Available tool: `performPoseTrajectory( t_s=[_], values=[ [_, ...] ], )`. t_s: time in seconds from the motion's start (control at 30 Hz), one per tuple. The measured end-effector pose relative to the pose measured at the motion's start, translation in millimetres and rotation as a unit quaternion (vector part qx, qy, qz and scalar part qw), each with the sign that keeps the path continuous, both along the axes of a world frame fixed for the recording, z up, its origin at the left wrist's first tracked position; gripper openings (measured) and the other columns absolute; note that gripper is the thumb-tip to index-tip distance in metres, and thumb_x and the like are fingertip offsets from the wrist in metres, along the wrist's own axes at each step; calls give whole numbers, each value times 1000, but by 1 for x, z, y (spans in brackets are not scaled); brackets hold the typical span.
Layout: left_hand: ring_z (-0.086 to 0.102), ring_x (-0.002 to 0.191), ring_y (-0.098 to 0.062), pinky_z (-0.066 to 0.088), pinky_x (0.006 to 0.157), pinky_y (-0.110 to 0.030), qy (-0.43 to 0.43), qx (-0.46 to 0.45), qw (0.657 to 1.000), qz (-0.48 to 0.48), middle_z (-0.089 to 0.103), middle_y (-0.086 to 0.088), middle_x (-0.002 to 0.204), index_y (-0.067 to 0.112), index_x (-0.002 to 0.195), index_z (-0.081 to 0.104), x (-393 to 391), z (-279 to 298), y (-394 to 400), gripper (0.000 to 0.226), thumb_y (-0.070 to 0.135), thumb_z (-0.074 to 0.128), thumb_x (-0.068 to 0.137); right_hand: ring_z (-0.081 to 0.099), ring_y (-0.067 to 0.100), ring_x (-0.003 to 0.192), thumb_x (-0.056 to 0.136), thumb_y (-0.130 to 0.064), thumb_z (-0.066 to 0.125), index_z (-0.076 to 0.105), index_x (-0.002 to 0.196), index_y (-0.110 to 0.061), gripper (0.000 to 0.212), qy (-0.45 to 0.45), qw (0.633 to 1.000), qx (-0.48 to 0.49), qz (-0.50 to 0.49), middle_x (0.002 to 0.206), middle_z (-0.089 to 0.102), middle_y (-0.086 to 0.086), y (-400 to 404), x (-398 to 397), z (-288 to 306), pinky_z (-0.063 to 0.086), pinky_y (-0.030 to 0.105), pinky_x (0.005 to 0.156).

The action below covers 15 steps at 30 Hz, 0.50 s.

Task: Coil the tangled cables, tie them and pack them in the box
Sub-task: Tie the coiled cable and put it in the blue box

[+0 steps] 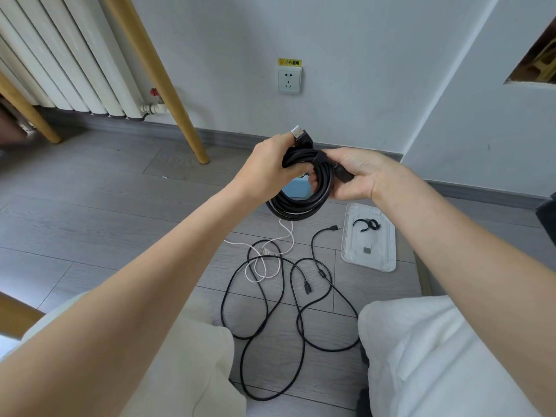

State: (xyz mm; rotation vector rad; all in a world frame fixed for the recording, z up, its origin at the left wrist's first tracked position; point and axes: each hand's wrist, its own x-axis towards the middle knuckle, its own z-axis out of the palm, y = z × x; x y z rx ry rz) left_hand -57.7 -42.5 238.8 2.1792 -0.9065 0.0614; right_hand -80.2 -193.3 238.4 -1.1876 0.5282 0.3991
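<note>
A grey plank floor (90,206) runs to a pale wall (346,40) with a dark skirting. On the far wall sits a white socket (289,81) under a small yellow label (290,62). A white radiator (60,55) fills the far left, crossed by two slanting wooden legs (156,76).

Held up in mid-scene, above the floor, is a black coil (301,203) of thick cable, wound in several round loops. A black strap (319,158) wraps its top. A silver USB plug (298,133) sticks up from the top of the bundle. The left hand (267,170) grips the coil's upper left, fingers curled through the loops. The right hand (355,173) pinches the coil's upper right beside the strap, fingers curled round a dark end piece. Through the ring shows a bit of something light blue (296,189), mostly hidden.

On the floor nearer, between the person's knees (436,356) in pale trousers, lies a thin black cable (264,311) in loose crossing loops, with a small plug at its far right end and a socket end in the middle. A white cable (270,260) with a two-pin plug tangles over its far part and runs up behind the coil.

To the right of these lies a white lid (388,251), flat on the floor. In it rests a curled black tie (367,225) and a small dark square piece (367,250).
</note>
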Motion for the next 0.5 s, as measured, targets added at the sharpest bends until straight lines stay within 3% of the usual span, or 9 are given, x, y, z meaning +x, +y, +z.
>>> performPoseTrajectory(
  t_s=[0.13,0.3,0.4,0.5],
  values=[
    [45,81,-18,32,67,-6,-10,-5,1000,-3,44,-4,94,5,105,60,0,0,0,26,15,67,83,50,11,43,92,-11,49,54,65,-8,27,3,1000,9,21,51,53,3,-3,-1,-1,44,19,50],
    [52,83,-20,37,72,-14,-63,-15,998,-23,54,-11,98,3,104,62,-3,3,1,27,15,68,82,52,11,45,70,-11,56,56,66,-7,5,-1,997,40,70,54,55,2,-8,-4,4,47,20,50],
    [55,80,-20,37,70,-16,-98,-22,995,-28,62,-9,90,2,100,62,-4,3,1,25,17,68,81,52,10,44,69,-10,54,59,57,-6,14,-6,995,52,88,53,54,3,-11,-5,4,47,16,49],
    [54,74,-14,37,67,-11,-80,-51,995,-34,64,-1,81,1,97,61,-7,3,0,24,12,70,79,52,10,43,72,-9,53,61,53,-5,21,-3,995,50,89,52,53,3,-11,-6,3,47,17,48]
  ],
)
